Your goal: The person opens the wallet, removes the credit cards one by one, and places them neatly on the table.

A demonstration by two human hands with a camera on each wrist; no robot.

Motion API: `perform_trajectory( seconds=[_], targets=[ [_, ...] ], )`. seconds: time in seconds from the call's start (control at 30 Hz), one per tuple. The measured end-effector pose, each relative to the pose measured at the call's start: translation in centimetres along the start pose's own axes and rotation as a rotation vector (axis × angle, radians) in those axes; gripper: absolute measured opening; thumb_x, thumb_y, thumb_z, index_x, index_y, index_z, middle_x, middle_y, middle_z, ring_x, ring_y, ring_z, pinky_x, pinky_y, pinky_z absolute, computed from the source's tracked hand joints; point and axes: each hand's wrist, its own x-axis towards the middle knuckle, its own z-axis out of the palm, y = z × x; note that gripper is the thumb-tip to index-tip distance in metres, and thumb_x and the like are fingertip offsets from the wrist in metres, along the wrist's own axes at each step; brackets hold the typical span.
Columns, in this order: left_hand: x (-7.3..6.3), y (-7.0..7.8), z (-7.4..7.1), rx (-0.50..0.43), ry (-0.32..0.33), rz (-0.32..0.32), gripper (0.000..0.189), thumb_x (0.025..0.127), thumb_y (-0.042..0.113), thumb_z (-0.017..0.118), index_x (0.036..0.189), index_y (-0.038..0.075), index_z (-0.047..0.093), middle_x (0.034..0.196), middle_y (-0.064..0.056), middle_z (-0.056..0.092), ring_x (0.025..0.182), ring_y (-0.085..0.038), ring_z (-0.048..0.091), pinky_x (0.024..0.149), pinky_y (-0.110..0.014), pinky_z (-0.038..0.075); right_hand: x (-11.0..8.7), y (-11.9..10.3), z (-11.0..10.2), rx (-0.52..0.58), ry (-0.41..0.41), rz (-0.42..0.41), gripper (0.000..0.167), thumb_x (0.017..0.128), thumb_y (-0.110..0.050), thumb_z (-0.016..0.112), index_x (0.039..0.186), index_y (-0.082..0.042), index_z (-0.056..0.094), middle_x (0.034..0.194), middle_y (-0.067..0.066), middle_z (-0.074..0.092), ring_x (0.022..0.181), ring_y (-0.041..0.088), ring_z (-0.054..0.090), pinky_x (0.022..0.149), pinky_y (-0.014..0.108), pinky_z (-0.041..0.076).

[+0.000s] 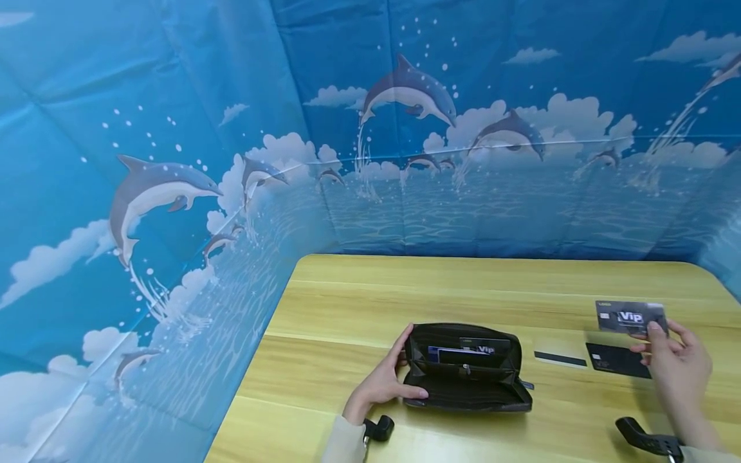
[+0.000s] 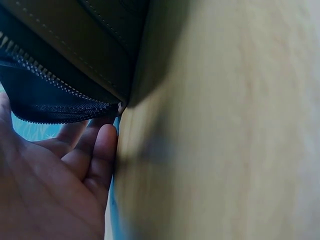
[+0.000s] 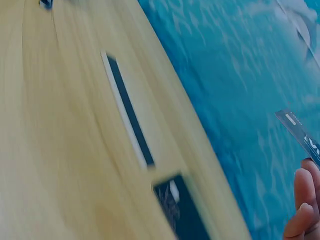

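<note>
I have one black zip wallet (image 1: 463, 393) lying spread on the worktop (image 1: 324, 308), its long axis running left to right and its mouth tipped up towards the person. My left hand (image 1: 382, 381) grips its left end, spread wide, thumb over the near flap and fingers behind the far one. To the wallet's right, my right hand (image 1: 676, 370) pinches one grey Vip card (image 1: 618, 316) by its near right corner — long axis roughly parallel to the wallet's, chip end pointing walletward. Two items lie right of the wallet: one black-and-white strip (image 1: 560, 359), then one black card (image 1: 616, 360). Inside the wallet I see another Vip card (image 1: 485, 348) behind blue-and-white edges — too overlapped to count.
</note>
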Motion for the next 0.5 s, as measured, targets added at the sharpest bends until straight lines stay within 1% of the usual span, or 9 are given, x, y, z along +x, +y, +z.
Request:
perform_trajectory(
  seconds=[0.07, 0.1, 0.2, 0.3, 0.37, 0.4, 0.43, 0.5],
  targets=[
    [0.0, 0.0, -0.1, -0.001, 0.000, 0.005, 0.117, 0.071, 0.021, 0.085, 0.153, 0.034, 0.003, 0.156, 0.008, 0.006, 0.135, -0.019, 0.025, 0.106, -0.040, 0.025, 0.1, -0.1, -0.7, -0.091, 0.044, 0.034, 0.033, 0.098, -0.022, 0.051, 0.131, -0.019, 0.049, 0.063, -0.032, 0.056, 0.047, -0.007, 0.054, 0.038, 0.014, 0.039],
    [0.0, 0.1, -0.1, 0.001, -0.001, 0.009, 0.116, 0.072, 0.022, 0.085, 0.153, 0.034, 0.003, 0.156, 0.008, 0.006, 0.136, -0.019, 0.025, 0.106, -0.040, 0.025, 0.1, -0.1, -1.0, -0.118, 0.060, 0.051, 0.033, 0.099, -0.022, 0.050, 0.132, -0.019, 0.048, 0.062, -0.034, 0.054, 0.046, -0.008, 0.053, 0.038, 0.013, 0.038],
    [0.1, 0.0, -0.1, 0.013, -0.005, 0.015, 0.116, 0.072, 0.025, 0.085, 0.153, 0.034, 0.003, 0.156, 0.009, 0.005, 0.137, -0.020, 0.020, 0.107, -0.041, 0.024, 0.1, 0.1, -2.0, -0.142, 0.111, 0.104, 0.025, 0.100, -0.022, 0.047, 0.124, -0.027, 0.047, 0.058, -0.036, 0.050, 0.044, -0.010, 0.050, 0.038, 0.011, 0.035],
    [0.1, 0.0, -0.1, 0.018, -0.009, 0.016, 0.116, 0.072, 0.027, 0.085, 0.153, 0.032, 0.002, 0.156, 0.009, 0.004, 0.138, -0.020, 0.017, 0.107, -0.042, 0.023, 0.4, 0.9, -3.1, -0.175, 0.146, 0.177, 0.030, 0.101, -0.026, 0.043, 0.131, -0.030, 0.041, 0.056, -0.039, 0.044, 0.042, -0.012, 0.047, 0.037, 0.014, 0.033],
    [0.1, 0.0, -0.1, 0.014, -0.009, 0.014, 0.115, 0.072, 0.028, 0.085, 0.153, 0.033, 0.003, 0.156, 0.009, 0.004, 0.138, -0.020, 0.018, 0.107, -0.042, 0.023, 0.8, 1.9, -3.9, -0.176, 0.169, 0.221, 0.033, 0.102, -0.028, 0.041, 0.134, -0.032, 0.038, 0.055, -0.041, 0.041, 0.041, -0.012, 0.045, 0.036, 0.016, 0.030],
    [0.1, 0.0, -0.1, 0.011, -0.010, 0.015, 0.115, 0.072, 0.028, 0.085, 0.153, 0.032, 0.003, 0.156, 0.009, 0.004, 0.138, -0.020, 0.018, 0.107, -0.042, 0.023, 1.0, 2.4, -4.3, -0.152, 0.183, 0.246, 0.032, 0.102, -0.029, 0.042, 0.133, -0.034, 0.039, 0.055, -0.040, 0.041, 0.040, -0.012, 0.044, 0.035, 0.017, 0.030],
    [0.1, 0.0, -0.1, 0.010, -0.011, 0.014, 0.115, 0.072, 0.028, 0.085, 0.153, 0.032, 0.003, 0.156, 0.009, 0.004, 0.138, -0.019, 0.018, 0.107, -0.042, 0.023, 1.1, 2.8, -4.8, -0.092, 0.187, 0.273, 0.029, 0.101, -0.029, 0.043, 0.130, -0.035, 0.040, 0.054, -0.038, 0.043, 0.039, -0.010, 0.045, 0.034, 0.018, 0.029],
    [0.1, 0.1, -0.1, 0.006, -0.011, 0.011, 0.115, 0.072, 0.028, 0.085, 0.153, 0.033, 0.003, 0.156, 0.009, 0.004, 0.138, -0.019, 0.018, 0.107, -0.042, 0.023, 1.2, 3.8, -5.8, 0.057, 0.177, 0.301, 0.019, 0.101, -0.028, 0.045, 0.117, -0.037, 0.042, 0.053, -0.032, 0.051, 0.038, -0.007, 0.047, 0.033, 0.017, 0.028]
  ],
)
